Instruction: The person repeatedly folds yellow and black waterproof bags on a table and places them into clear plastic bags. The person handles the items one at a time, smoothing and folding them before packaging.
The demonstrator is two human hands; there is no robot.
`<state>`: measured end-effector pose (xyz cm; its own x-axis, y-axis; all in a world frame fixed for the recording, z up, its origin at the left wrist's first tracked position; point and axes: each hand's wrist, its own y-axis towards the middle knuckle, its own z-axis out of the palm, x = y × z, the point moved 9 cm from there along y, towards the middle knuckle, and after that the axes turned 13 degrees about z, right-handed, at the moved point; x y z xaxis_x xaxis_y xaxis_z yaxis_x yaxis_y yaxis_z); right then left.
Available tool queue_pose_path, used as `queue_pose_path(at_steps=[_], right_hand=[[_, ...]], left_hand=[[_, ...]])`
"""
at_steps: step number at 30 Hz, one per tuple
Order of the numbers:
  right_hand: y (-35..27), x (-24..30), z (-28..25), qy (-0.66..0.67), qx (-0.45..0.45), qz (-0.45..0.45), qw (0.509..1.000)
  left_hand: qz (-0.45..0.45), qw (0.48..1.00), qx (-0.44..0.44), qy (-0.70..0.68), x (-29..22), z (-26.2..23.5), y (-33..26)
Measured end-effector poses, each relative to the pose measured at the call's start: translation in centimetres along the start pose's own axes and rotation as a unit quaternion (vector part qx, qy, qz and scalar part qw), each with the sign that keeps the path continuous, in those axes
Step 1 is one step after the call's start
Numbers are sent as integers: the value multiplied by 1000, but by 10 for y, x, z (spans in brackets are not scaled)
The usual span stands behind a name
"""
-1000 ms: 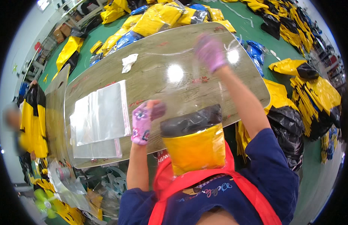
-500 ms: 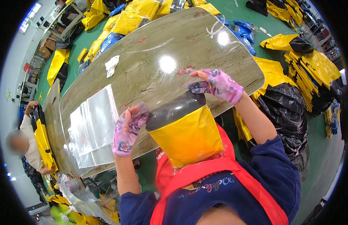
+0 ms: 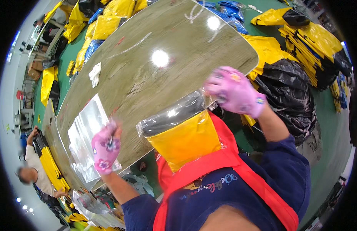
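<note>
The right hand (image 3: 235, 92) holds its fingers (image 3: 215, 82) bent at the top right corner of the yellow-and-black packet (image 3: 184, 138), by the near edge of the bench (image 3: 143, 86), the left hand (image 3: 105, 150) likewise near clear bags (image 3: 85, 127), blur hiding whether either pinches, with bare surface beyond.

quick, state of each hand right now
Left hand: fingers curled, no item visible; can't tell if fully closed.
Right hand: at the bagged package's upper right corner; blur hides any grip.

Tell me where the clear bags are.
In the head view, the clear bags lie at left on the table, partly hidden behind the left hand.
</note>
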<state>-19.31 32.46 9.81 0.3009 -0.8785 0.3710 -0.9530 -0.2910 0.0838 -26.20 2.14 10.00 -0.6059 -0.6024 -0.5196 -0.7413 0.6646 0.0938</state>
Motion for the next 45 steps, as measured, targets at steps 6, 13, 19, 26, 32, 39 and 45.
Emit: queue_pose_path(at_steps=[6,13,19,26,32,39,45], right_hand=[[-17,13,87,144,-78,-62,985],[-156,-333,27,-189,-373,443,793],[-153,-442,74,-258,69,585,766],[-160,-375,-229,-77,-595,470,647],[-105,-15,-199,84,-341,-193,916],[-133,99,57,439,96,-228,864],[-105,-38,-17,281,-33,219,934]], left_hand=[[-59,960,-120,-247,14,122,8],[-251,831,-158,-471,96,102,-14],[107,726,-136,-666,66,-18,131],[-131,734,-3,-666,2,162,153],[-74,547,117,-826,-40,176,178],[-40,630,-8,-775,21,25,125],[-169,754,-110,-626,126,-59,11]])
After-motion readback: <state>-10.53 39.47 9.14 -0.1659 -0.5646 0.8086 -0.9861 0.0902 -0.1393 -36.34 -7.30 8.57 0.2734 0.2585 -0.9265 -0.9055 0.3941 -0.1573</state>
